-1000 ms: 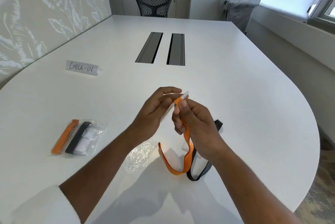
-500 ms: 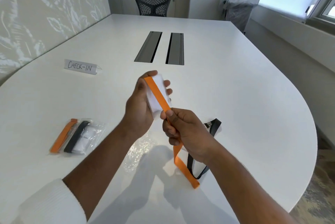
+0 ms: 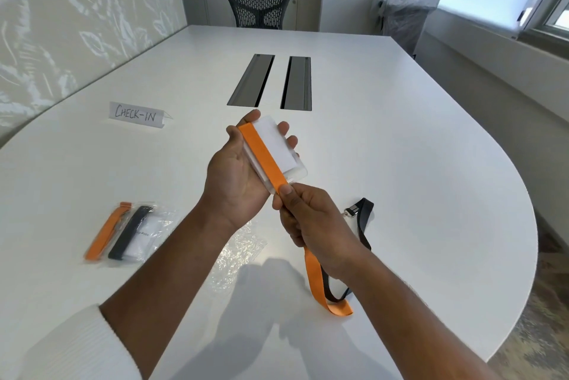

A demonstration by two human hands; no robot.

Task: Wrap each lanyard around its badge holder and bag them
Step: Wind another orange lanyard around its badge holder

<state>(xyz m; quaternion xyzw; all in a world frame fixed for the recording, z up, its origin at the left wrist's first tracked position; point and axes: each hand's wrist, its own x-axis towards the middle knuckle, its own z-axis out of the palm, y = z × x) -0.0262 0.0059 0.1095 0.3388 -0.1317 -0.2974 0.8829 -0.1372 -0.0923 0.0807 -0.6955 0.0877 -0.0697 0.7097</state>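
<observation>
Orange lanyard [image 3: 264,155] runs lengthwise across the badge holder [image 3: 278,148], which the left hand [image 3: 237,174] cradles palm-up above the table [image 3: 400,133], fingers curled round its edges; the right hand [image 3: 311,219] pinches the strap at the holder's near end, its tail trailing onto the table

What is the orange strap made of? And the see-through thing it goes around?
The orange lanyard looks like flat woven fabric, probably polyester: matte, no shine, and its loose tail bends softly onto the table. The badge holder in the left hand looks like soft clear plastic, perhaps vinyl: frosted, see-through edges with a white card showing inside.
</observation>
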